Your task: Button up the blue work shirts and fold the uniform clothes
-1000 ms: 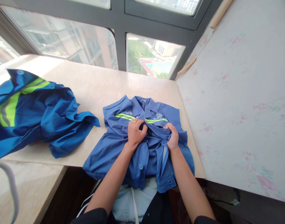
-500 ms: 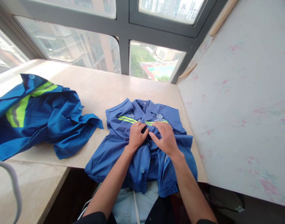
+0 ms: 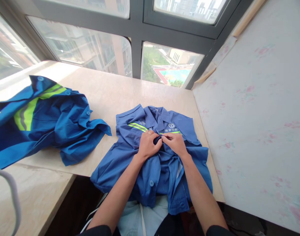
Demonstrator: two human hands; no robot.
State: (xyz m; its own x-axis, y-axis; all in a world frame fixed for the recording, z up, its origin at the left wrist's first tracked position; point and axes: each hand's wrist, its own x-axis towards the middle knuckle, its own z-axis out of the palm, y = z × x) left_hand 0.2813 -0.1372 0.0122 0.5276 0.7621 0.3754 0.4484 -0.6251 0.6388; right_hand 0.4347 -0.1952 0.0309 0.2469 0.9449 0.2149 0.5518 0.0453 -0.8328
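Your left fingers (image 3: 151, 134) and right fingers (image 3: 170, 137) pinch the blue work shirt (image 3: 162, 161) at its front, collar (image 3: 165, 118) just beyond them.

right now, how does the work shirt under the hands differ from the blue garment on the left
The work shirt lies spread fairly flat; the blue garment is crumpled. The shirt's yellow-green stripes are thin; the garment's band is broad with a grey middle. The shirt's blue looks duller than the garment's. Both have buttons.
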